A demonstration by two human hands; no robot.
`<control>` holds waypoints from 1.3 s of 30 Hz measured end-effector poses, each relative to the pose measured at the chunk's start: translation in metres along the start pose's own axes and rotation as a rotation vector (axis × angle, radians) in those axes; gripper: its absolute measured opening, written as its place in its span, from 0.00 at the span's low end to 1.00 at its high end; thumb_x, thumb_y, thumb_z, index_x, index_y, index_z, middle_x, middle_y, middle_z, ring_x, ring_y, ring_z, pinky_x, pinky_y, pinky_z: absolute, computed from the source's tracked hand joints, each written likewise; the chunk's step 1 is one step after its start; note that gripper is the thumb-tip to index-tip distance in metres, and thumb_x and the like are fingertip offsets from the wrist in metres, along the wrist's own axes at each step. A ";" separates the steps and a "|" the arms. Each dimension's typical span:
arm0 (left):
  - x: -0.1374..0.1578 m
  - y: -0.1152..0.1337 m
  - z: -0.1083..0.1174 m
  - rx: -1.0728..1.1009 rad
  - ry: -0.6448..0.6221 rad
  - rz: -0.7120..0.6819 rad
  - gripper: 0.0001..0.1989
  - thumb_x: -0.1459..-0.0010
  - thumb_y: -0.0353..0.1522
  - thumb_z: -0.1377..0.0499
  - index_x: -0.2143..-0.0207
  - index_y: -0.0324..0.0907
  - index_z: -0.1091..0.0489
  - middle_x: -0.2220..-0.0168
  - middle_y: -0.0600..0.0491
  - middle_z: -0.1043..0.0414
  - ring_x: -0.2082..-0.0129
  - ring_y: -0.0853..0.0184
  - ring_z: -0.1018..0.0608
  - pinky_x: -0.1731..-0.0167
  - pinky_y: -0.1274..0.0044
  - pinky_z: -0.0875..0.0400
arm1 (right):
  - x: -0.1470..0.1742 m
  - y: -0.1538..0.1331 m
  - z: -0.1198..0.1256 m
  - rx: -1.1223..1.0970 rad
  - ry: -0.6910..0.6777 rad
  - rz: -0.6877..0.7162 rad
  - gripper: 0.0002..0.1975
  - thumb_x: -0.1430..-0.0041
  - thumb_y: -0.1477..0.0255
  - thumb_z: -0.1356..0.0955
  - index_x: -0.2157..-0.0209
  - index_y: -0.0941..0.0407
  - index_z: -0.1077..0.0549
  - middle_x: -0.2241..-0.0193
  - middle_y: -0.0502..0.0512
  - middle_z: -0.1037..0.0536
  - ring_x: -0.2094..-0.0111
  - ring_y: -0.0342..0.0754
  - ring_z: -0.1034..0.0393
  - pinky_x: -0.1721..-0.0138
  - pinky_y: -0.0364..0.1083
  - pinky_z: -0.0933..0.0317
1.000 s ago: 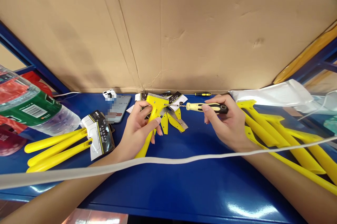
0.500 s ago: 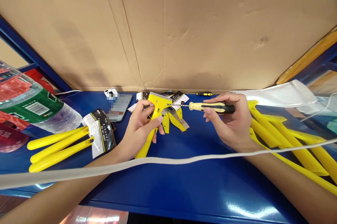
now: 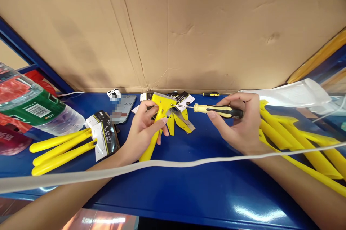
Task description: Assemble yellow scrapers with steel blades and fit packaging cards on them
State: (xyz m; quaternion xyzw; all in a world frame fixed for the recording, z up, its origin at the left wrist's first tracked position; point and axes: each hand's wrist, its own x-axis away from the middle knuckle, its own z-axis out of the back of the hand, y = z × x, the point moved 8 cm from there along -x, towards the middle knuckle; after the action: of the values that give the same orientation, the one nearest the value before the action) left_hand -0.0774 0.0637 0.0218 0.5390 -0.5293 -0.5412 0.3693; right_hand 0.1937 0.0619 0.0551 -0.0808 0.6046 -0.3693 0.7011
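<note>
One screwdriver has tilted slightly; left hand holds one scraper.

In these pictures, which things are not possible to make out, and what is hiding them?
All in the head view:
- Screwdriver: tip too small to tell how it meets the scraper.
- Scraper handle: partly covered by the left hand.
- Bottle: cut off by the left edge.
- Phone: partly blurred by pixelated patches.
- Right-side yellow handles: some cut off by the right edge.
</note>
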 end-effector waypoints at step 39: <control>0.001 0.003 -0.001 0.054 0.035 0.065 0.29 0.38 0.36 0.22 0.49 0.50 0.40 0.55 0.57 0.22 0.75 0.69 0.17 0.87 0.81 0.27 | 0.001 -0.006 -0.006 0.027 -0.007 0.230 0.13 0.30 0.70 0.21 0.49 0.48 0.22 0.59 0.55 0.15 0.60 0.56 0.19 0.63 0.55 0.27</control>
State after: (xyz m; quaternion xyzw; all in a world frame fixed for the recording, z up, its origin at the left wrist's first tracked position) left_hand -0.0775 0.0624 0.0248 0.5407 -0.5543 -0.5048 0.3815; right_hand 0.1857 0.0590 0.0564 -0.0026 0.6024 -0.2942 0.7420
